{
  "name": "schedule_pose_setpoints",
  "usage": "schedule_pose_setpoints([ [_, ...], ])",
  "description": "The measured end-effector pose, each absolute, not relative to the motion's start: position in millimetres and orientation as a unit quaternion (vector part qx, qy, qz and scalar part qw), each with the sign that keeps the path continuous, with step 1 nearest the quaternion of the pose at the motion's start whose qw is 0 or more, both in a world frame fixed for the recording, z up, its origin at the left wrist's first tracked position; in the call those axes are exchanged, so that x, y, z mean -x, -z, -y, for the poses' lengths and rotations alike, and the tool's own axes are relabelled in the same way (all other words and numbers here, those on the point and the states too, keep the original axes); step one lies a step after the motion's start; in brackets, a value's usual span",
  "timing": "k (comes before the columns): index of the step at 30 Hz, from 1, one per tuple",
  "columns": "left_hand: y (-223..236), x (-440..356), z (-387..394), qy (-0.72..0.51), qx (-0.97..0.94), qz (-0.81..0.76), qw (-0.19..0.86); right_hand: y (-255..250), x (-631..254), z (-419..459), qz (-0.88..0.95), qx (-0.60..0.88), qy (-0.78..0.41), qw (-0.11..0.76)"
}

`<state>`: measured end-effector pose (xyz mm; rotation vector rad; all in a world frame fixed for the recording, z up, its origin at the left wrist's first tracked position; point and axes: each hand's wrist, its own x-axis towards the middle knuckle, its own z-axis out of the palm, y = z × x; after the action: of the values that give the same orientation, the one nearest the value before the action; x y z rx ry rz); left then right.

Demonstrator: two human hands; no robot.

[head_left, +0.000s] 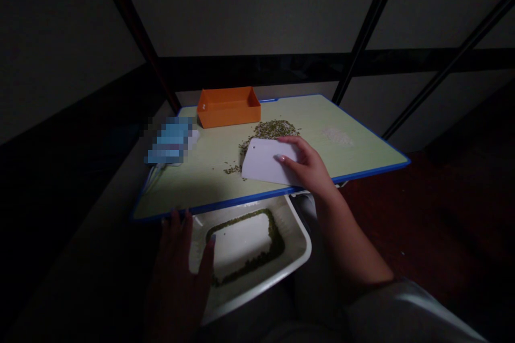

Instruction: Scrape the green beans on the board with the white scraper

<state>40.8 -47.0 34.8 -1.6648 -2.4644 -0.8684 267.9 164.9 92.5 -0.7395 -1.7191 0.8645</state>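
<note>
My right hand (303, 163) rests on a white plastic bench scraper (261, 161), shut on its right end, with the scraper's flat face on the tabletop. Green mung beans (276, 129) lie in a loose pile just beyond the scraper, with stray beans scattered to its left. My left hand (181, 268) is in dim light below the table edge, its thumb lying over the left rim of a white plastic tray (295, 241). More beans form a ring (276, 241) around the tray's flat bottom. Shadow hides whether the left fingers grip the rim.
The pale green table with a blue edge (241, 198) holds an orange box (228, 108) at the back and a patch of white rice (337, 136) on the right. A blurred blue packet (169, 142) lies at the left. Dark metal bars and walls surround the table.
</note>
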Motion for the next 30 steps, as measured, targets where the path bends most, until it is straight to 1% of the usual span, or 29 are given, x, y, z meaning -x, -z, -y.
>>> schedule_pose_setpoints([
  [6,-37.4,-42.6,46.4,0.276,0.533,0.800,0.016,-95.4,-267.1,-164.1,0.722,0.301,-0.373,0.499],
  [15,-38.4,-43.6,45.6,0.275,0.534,0.799,0.027,-97.1,-269.4,-162.9,0.732,0.251,-0.446,0.450],
  [24,-37.1,-43.2,44.5,0.274,0.537,0.798,0.024,-98.9,-273.5,-160.9,0.734,0.231,-0.489,0.411],
  [26,-36.8,-43.9,44.6,0.276,0.538,0.796,0.024,-97.2,-273.0,-162.0,0.713,0.242,-0.496,0.433],
  [30,-35.0,-41.9,46.0,0.279,0.536,0.796,0.039,-89.5,-268.9,-168.6,0.634,0.290,-0.456,0.553],
])
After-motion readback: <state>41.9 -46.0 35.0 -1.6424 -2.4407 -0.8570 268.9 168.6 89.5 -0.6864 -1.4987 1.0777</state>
